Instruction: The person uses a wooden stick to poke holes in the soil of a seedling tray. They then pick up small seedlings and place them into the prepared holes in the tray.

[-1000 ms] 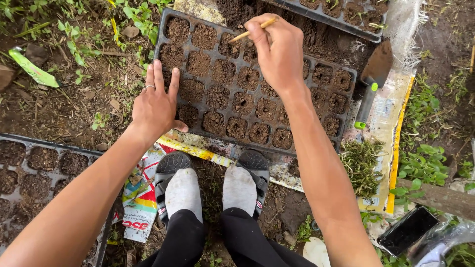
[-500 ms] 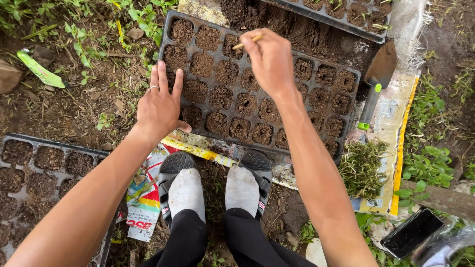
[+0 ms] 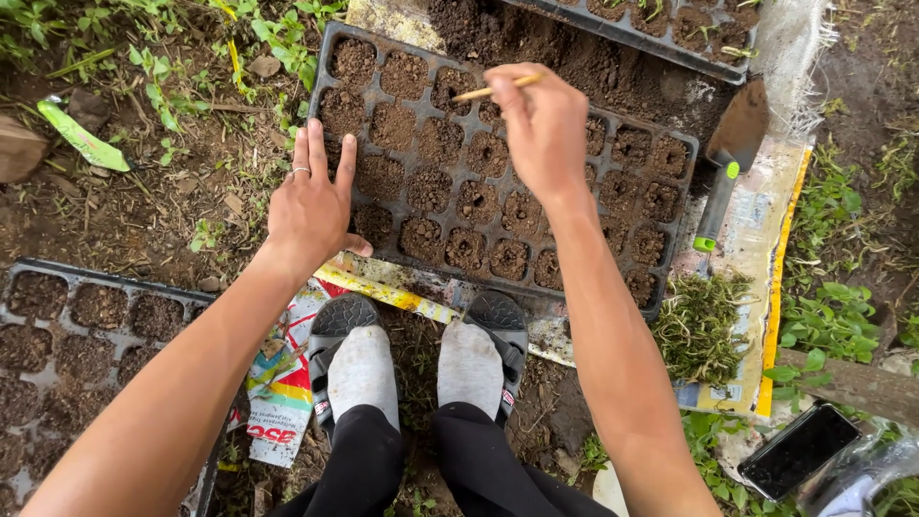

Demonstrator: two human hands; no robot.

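The right hand [image 3: 548,129] is pinching a thin wooden stick [image 3: 495,90] between thumb and fingertips; the stick is lying nearly level, its free end pointing left over the upper middle cells of the seedling tray [image 3: 498,163]. Whether its tip is touching the soil cannot be told. The remaining fingers of that hand are curling inward over the grip.

The left hand [image 3: 311,206] is lying flat and released, fingers together and extended, pressing on the tray's left edge, with the thumb spreading along the near rim. It is grasping nothing. A ring [image 3: 300,170] is showing on one finger.

The tray is black, sitting on the ground straight ahead of the person, and its cells are holding dark soil, most showing a small dimple in the centre.

Below the tray, two feet in grey sandals [image 3: 335,321] and pale socks are standing on a printed plastic sack [image 3: 278,383] spread on the dirt. A second soil-filled tray [image 3: 67,335] is lying at the lower left, and a third tray [image 3: 670,29] is sitting along the top edge. A trowel with a green handle [image 3: 718,191] is resting just right of the main tray, beside a heap of small green seedlings [image 3: 699,325]. A dark phone [image 3: 799,450] is lying at the lower right, well apart from the hands.
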